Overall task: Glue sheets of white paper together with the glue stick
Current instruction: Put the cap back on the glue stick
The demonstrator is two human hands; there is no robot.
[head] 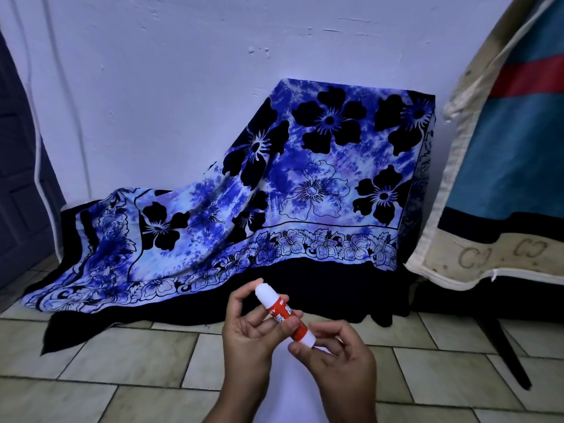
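**Both hands gripping the glue stick at the bottom centre**

At the bottom edge of the frame, a white sheet of paper [288,398] is showing between the two wrists. Just above it, the left hand [247,334] is curling its fingers round the upper part of the glue stick [278,311], with the thumb pressing on the red label and a finger reaching up beside the white cap. The right hand [341,355] is pinching the white bottom end. The stick is lying tilted between the two grips, cap toward the upper left and base toward the lower right, held up off the tiled floor [137,355]. Beyond the hands, a blue flowered cloth [305,178] is draping down onto the tiles. A pale wall [183,56] is standing behind it, and a striped blanket [503,132] is hanging at the right edge.
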